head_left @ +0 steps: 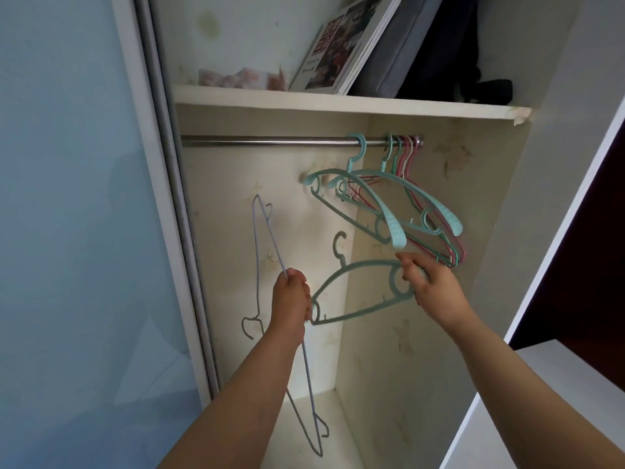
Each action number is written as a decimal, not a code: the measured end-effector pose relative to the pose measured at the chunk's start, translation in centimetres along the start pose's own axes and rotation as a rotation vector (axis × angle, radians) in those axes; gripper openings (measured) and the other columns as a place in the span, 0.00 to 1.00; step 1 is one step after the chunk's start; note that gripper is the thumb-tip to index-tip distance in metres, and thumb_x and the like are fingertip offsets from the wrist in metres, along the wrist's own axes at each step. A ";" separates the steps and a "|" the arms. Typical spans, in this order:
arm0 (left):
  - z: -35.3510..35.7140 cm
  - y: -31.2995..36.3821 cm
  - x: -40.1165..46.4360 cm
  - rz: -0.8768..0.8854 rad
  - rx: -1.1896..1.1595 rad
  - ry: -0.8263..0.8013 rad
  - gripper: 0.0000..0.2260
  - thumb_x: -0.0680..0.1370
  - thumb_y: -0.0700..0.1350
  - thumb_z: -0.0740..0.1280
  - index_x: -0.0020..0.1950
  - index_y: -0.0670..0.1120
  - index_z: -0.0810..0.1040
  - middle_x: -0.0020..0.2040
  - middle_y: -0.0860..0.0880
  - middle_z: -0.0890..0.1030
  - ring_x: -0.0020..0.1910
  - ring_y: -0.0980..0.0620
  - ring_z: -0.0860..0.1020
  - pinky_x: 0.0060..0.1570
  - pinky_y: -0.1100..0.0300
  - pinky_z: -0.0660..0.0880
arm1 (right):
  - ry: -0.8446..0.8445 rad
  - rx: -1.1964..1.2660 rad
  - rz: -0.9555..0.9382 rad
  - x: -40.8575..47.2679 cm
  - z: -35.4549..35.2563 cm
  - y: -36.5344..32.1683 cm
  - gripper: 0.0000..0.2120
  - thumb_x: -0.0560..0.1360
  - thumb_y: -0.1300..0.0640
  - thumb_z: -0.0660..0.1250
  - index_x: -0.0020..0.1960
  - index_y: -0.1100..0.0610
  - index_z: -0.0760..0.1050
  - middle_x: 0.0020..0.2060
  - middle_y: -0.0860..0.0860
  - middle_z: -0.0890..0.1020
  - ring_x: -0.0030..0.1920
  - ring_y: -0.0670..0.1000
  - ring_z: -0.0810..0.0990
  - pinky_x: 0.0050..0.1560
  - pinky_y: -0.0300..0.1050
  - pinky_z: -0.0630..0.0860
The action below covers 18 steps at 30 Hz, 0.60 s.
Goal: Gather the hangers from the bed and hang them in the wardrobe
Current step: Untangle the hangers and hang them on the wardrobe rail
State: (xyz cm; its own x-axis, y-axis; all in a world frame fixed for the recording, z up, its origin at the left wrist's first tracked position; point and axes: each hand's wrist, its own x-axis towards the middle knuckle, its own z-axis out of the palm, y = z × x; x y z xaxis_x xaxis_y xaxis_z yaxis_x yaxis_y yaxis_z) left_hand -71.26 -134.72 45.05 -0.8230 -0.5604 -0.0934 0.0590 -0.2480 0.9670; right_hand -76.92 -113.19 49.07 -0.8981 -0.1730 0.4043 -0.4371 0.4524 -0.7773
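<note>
Hangers point(399, 204) of teal and pink plastic are already being carried by the wardrobe rail point(263, 141), bunched toward its right end, so much of the job appears done. One more teal hanger point(358, 292) is being gripped by the right hand point(422, 282), while thin wire hangers point(270, 238) are being clutched in the left hand point(292, 292), all waiting to be hung; the bed is not being shown.

Rail point(270, 141) bare at left, hung hangers point(389, 198) crowding its right end
</note>
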 end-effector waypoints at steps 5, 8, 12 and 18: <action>0.0 1.6 0.3 -0.029 -0.071 0.009 0.18 0.83 0.57 0.51 0.40 0.47 0.68 0.29 0.51 0.64 0.23 0.55 0.59 0.21 0.66 0.54 | 0.039 0.120 -0.129 -0.9 -0.6 -1.9 0.10 0.79 0.56 0.63 0.58 0.49 0.78 0.47 0.43 0.81 0.44 0.35 0.77 0.48 0.28 0.71; 0.3 2.4 0.2 0.009 -0.052 0.044 0.17 0.83 0.54 0.51 0.47 0.47 0.75 0.38 0.48 0.71 0.29 0.54 0.65 0.25 0.64 0.59 | 0.074 0.105 -0.240 -0.6 -1.0 -3.6 0.08 0.78 0.55 0.64 0.56 0.50 0.79 0.47 0.41 0.81 0.49 0.32 0.77 0.49 0.23 0.69; -0.6 2.7 1.3 0.001 -0.023 0.247 0.17 0.83 0.54 0.50 0.65 0.53 0.74 0.62 0.45 0.75 0.48 0.41 0.77 0.33 0.59 0.70 | 0.213 0.321 -0.182 0.5 -3.0 -4.7 0.07 0.78 0.61 0.64 0.48 0.56 0.81 0.40 0.40 0.83 0.41 0.37 0.79 0.40 0.31 0.75; -2.0 1.4 2.2 -0.033 -0.033 0.282 0.27 0.78 0.64 0.57 0.75 0.56 0.62 0.69 0.43 0.72 0.67 0.37 0.72 0.54 0.46 0.76 | 0.260 0.679 0.011 1.4 -6.3 -3.0 0.12 0.77 0.60 0.62 0.43 0.53 0.83 0.32 0.51 0.82 0.34 0.50 0.75 0.32 0.40 0.69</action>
State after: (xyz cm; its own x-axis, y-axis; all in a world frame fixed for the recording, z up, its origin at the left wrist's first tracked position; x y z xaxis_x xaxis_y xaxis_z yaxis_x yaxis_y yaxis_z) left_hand -71.88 -137.85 45.71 -0.6352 -0.7482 -0.1916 0.0573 -0.2930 0.9544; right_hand -76.59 -109.23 55.01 -0.8990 0.0800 0.4306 -0.4376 -0.2041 -0.8757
